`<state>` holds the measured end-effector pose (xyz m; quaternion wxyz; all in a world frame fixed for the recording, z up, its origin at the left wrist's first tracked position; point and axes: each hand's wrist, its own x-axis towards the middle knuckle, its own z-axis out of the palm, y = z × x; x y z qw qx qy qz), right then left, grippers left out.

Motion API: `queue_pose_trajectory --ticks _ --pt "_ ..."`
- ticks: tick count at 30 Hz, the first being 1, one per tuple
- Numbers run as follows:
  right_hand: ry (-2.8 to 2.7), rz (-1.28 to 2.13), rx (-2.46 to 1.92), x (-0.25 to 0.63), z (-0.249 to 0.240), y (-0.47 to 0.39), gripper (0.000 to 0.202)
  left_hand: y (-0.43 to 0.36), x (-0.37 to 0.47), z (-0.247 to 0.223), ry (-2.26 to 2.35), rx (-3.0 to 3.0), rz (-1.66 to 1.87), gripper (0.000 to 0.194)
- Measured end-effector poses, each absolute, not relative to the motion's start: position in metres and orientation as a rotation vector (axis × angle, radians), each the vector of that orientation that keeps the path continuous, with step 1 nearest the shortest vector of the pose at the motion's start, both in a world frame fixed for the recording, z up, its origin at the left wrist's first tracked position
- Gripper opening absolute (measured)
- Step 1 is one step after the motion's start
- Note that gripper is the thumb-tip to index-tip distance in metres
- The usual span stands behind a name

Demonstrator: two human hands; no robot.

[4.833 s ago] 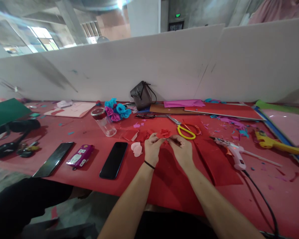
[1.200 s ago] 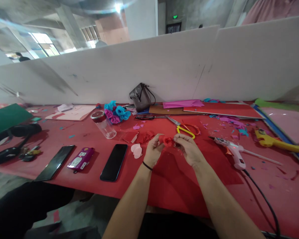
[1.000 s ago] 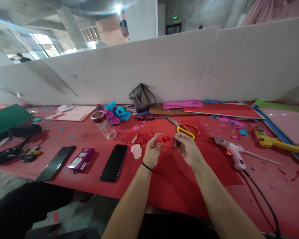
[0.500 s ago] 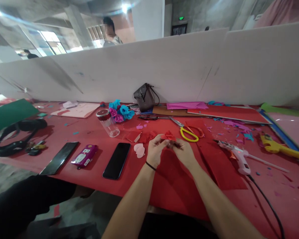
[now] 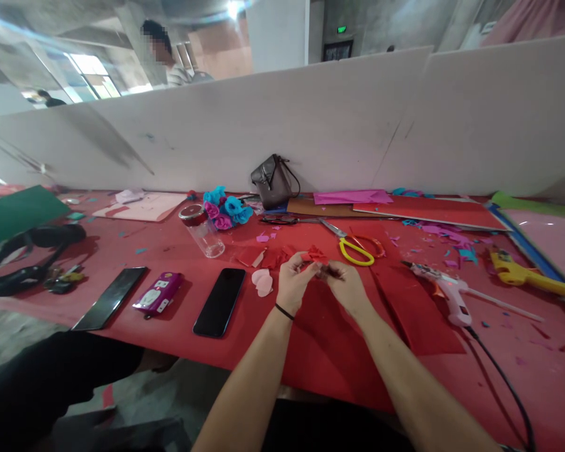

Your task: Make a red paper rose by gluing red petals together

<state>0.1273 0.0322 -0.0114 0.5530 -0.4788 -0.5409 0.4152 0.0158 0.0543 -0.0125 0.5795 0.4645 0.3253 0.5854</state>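
Note:
Just above the red tabletop, my left hand (image 5: 294, 279) pinches a ruffled bit of red crepe paper (image 5: 316, 253) that looks like a small flower. From the other side, my right hand (image 5: 346, 285) has its fingers closed on the lower part of the same paper; the fingertips hide where they grip. Red paper scraps (image 5: 252, 256) and pale pink petal-shaped pieces (image 5: 262, 282) lie left of my left hand. Beyond my right hand rest scissors with yellow handles (image 5: 356, 251). A folded red sheet (image 5: 419, 317) lies under and right of my right forearm.
A pink glue gun (image 5: 454, 301) with a cord and a yellow glue gun (image 5: 522, 276) lie at right. Leftward are a black phone (image 5: 219, 302), a purple case (image 5: 157, 294), a clear jar (image 5: 204, 235) and blue and pink paper flowers (image 5: 233, 212). A white partition (image 5: 339, 125) stands behind.
My hands stay together on the red paper with only slight finger movement. The view has shifted a little. Behind the partition, a person has moved left.

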Motion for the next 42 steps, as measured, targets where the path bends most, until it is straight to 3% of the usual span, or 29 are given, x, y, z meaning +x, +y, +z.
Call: queue_pose_trajectory --ticks 13,25,38,42 --pt "-1.214 0.92 -1.177 0.134 -0.019 0.037 0.017 0.054 0.012 -0.012 0.773 0.96 1.261 0.032" --pt "-1.457 0.441 -1.167 0.14 -0.026 0.035 0.013 0.05 -0.003 0.005 0.52 0.68 1.226 0.023" --pt "-1.482 0.357 -1.128 0.141 -0.024 0.032 0.013 0.052 -0.004 0.002 0.461 0.734 1.228 0.043" --pt "-1.344 0.465 -1.178 0.139 -0.023 0.034 0.012 0.055 0.0 -0.005 0.629 0.817 1.333 0.029"
